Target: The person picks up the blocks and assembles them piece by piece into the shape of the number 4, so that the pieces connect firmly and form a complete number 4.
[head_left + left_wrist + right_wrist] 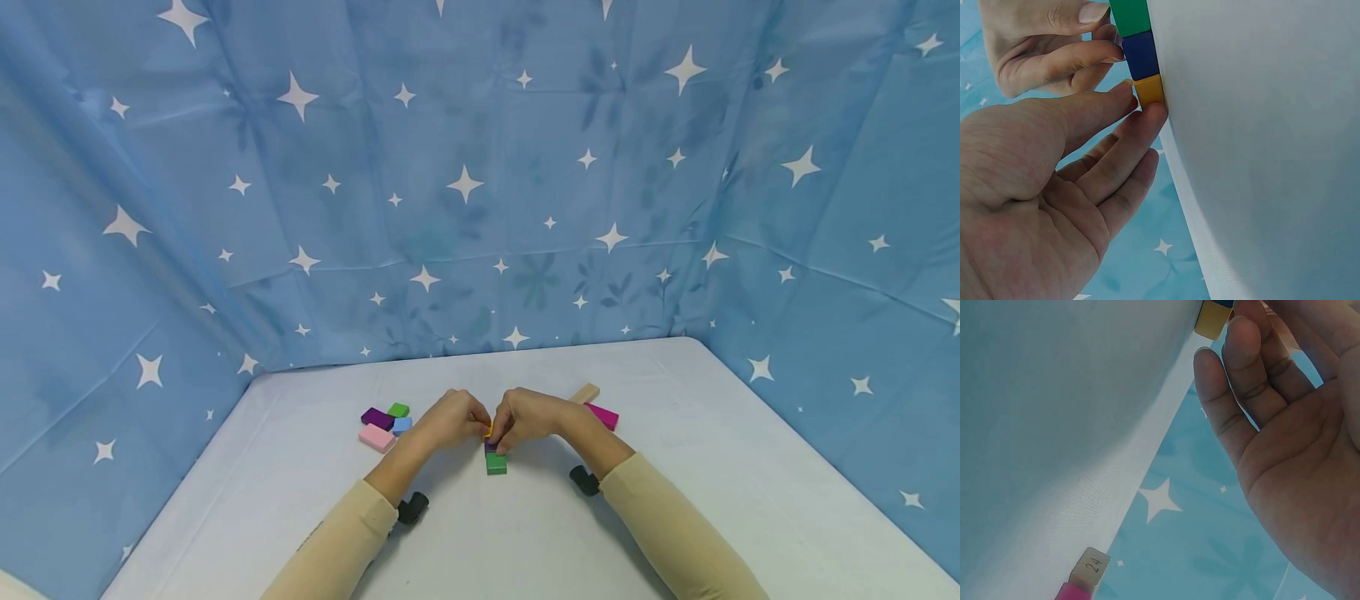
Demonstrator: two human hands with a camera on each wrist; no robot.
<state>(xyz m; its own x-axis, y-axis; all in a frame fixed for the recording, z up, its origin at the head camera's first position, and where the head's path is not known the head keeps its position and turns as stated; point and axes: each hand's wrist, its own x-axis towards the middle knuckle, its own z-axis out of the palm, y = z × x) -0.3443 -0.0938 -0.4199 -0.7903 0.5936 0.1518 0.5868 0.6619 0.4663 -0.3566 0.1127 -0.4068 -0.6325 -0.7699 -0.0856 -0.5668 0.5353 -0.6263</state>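
A green block, a dark blue block and a yellow block stand in a touching row on the white table. My left hand pinches the yellow block at the far end, its thumb and a fingertip on it in the left wrist view. From the right, my right hand has its thumb and bent fingers at the dark blue block, close to the green block. In the right wrist view, its other fingers are beside the yellow block.
Left of the hands lie purple, light green, light blue and pink blocks. To the right are a magenta block and a wooden one, marked 24 in the right wrist view. A starry blue curtain surrounds the table.
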